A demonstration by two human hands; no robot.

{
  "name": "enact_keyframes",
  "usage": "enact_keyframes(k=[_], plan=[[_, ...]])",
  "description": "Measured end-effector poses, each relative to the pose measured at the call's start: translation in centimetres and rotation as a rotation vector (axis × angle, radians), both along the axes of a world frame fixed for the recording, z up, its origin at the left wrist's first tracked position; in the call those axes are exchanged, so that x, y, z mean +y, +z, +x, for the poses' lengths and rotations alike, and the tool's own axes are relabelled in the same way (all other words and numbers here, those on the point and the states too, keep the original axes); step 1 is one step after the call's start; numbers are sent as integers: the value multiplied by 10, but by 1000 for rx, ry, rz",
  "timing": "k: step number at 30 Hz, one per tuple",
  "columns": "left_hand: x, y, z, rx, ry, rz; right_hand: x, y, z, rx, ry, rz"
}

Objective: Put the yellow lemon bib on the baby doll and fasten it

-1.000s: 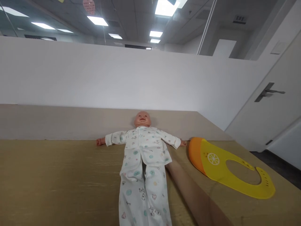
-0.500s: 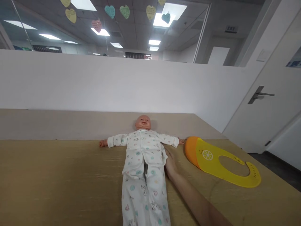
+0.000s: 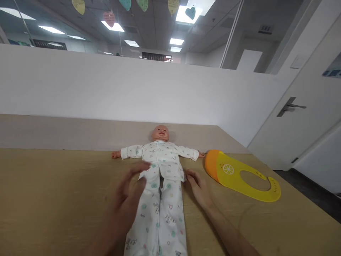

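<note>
A baby doll [image 3: 160,133] lies on its back with both arms stretched out to the sides. It wears a white printed shirt [image 3: 166,161] and matching trousers [image 3: 172,217]. My right hand [image 3: 198,188] is at the shirt's lower right edge, its bent fingertips closed on the hem. Over the left side of the doll's hips hovers my left hand [image 3: 126,202], thumb and fingers apart, blurred and holding nothing. The legs' lower ends run out of the picture.
A yellow bib [image 3: 238,181] with an orange pocket lies to the right, close to the doll's hand. Behind the wooden table [image 3: 53,192] stands a white wall [image 3: 106,89] with glass above. A door with a metal handle [image 3: 290,106] is at the right.
My left hand has come into view from below, over the doll's hip. My right hand has drawn back from beneath the shirt to its hem. The camera view has tilted slightly.
</note>
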State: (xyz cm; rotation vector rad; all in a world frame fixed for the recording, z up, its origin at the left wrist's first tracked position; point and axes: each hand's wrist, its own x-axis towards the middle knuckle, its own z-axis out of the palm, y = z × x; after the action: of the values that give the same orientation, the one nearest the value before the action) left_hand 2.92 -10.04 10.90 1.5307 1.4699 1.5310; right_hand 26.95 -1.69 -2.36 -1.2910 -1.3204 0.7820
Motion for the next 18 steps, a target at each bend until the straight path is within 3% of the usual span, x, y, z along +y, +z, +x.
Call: enact_keyframes(k=[2, 4, 8, 12, 16, 18], plan=[[28, 16, 11, 138, -105, 89, 0, 3, -1, -30, 15, 2], [60, 13, 15, 218, -123, 111, -1, 5, 1, -38, 5, 1], [116, -34, -8, 377, 58, 54, -10, 5, 20, -7, -54, 8], [138, -84, -50, 637, 191, 17, -30, 2, 60, -94, -120, -3], [141, -105, -75, 791, 153, 16, -54, -3, 111, -177, -315, -48], [144, -108, -78, 813, 151, -5, -65, -4, 135, -122, -492, -35]])
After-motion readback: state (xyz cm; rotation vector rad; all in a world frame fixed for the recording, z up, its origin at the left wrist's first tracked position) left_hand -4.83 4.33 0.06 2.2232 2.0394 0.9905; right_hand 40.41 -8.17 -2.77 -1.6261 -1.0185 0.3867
